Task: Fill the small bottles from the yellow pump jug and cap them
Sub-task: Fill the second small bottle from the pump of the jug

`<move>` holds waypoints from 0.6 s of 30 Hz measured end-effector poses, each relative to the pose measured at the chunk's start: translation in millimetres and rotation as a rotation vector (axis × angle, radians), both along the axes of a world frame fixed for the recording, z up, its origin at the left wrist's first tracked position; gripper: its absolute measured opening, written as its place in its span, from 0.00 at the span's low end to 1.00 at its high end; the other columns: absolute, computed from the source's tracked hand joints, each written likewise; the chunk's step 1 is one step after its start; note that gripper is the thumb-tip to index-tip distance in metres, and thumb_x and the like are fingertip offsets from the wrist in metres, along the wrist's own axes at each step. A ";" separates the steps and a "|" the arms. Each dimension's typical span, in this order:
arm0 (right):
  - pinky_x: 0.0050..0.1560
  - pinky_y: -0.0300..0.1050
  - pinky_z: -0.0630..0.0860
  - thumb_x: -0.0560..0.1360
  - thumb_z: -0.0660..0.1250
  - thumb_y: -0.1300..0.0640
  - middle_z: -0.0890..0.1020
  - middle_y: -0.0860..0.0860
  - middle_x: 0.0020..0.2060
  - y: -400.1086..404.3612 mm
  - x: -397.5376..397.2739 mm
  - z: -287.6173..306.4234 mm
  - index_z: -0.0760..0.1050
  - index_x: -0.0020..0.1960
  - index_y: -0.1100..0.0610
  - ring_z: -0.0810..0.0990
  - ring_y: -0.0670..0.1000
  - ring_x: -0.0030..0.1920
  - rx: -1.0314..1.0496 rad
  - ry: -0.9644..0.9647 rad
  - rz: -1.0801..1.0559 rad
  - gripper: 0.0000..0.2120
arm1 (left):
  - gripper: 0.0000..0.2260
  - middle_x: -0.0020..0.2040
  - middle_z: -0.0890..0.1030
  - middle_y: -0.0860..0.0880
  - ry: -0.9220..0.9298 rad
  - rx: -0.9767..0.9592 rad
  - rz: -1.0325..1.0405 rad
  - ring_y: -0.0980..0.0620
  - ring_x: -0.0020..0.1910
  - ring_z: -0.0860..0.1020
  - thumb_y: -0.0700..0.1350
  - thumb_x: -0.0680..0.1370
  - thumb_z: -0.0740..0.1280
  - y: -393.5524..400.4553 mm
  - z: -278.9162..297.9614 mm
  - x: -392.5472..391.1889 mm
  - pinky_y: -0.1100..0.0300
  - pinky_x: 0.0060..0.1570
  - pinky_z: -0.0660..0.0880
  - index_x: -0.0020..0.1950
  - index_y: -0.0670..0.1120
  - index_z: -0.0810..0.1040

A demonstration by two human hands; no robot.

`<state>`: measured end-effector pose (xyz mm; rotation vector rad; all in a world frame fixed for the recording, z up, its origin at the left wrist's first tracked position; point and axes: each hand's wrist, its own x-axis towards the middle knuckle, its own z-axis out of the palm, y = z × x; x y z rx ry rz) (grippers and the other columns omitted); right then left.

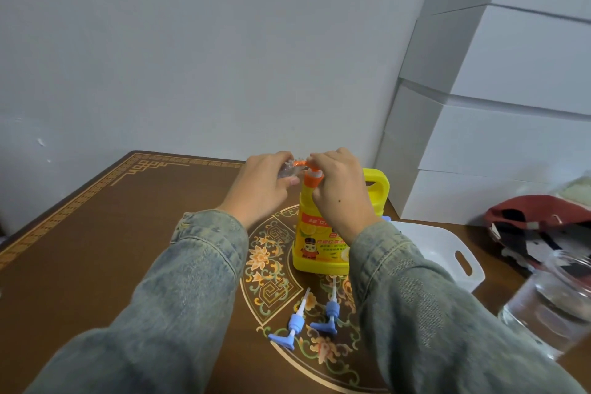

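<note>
**Small bottle held at the jug's orange spout**

The yellow plastic pump jug (323, 243) stands upright near the middle of the dark brown table with gold border and floral inlay (96, 233), closer to its far edge. It has a moulded handle at the back, an orange collar, and an orange pump head (302, 164) whose spout points left. Its front label shows lemon slices, a small cartoon figure and red and green Chinese writing, too blurred to read.

The left hand (262, 185) is closed around a small clear plastic bottle (65, 171)... held tilted at the spout tip; whether it holds any liquid cannot be told.

The right hand (339, 189) rests on top of the pump head, fingers curled down over it.

Two light blue pump caps with white dip tubes (319, 317) lie side by side on the table between the jug and the near edge. Towards the right edge sits a white plastic basket with a handle slot (460, 262); its contents are hidden. Nearer the right corner stands a clear glass jar (550, 301).
</note>
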<state>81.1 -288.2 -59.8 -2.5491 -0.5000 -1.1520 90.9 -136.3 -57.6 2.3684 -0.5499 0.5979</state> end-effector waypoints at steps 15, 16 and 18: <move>0.41 0.50 0.74 0.65 0.71 0.67 0.84 0.53 0.37 -2.6 1.4 11.9 0.82 0.44 0.59 0.76 0.55 0.40 0.021 -0.003 -0.024 0.09 | 0.16 0.53 0.83 0.45 -0.007 -0.018 -0.002 0.46 0.52 0.80 0.49 0.75 0.71 0.9 10.6 3.1 0.50 0.55 0.76 0.61 0.47 0.78; 0.40 0.50 0.74 0.64 0.71 0.67 0.84 0.53 0.36 -1.3 1.8 10.0 0.82 0.43 0.60 0.76 0.56 0.39 0.018 0.001 -0.024 0.08 | 0.16 0.53 0.83 0.45 0.001 -0.017 -0.003 0.46 0.53 0.80 0.48 0.75 0.71 0.4 8.6 2.7 0.51 0.55 0.76 0.61 0.46 0.78; 0.38 0.52 0.74 0.64 0.68 0.68 0.83 0.54 0.34 1.2 1.5 4.1 0.81 0.40 0.61 0.76 0.57 0.37 0.012 0.015 -0.025 0.07 | 0.14 0.51 0.83 0.45 0.017 -0.017 -0.010 0.46 0.52 0.80 0.47 0.75 0.70 0.6 1.8 0.4 0.52 0.54 0.75 0.60 0.46 0.78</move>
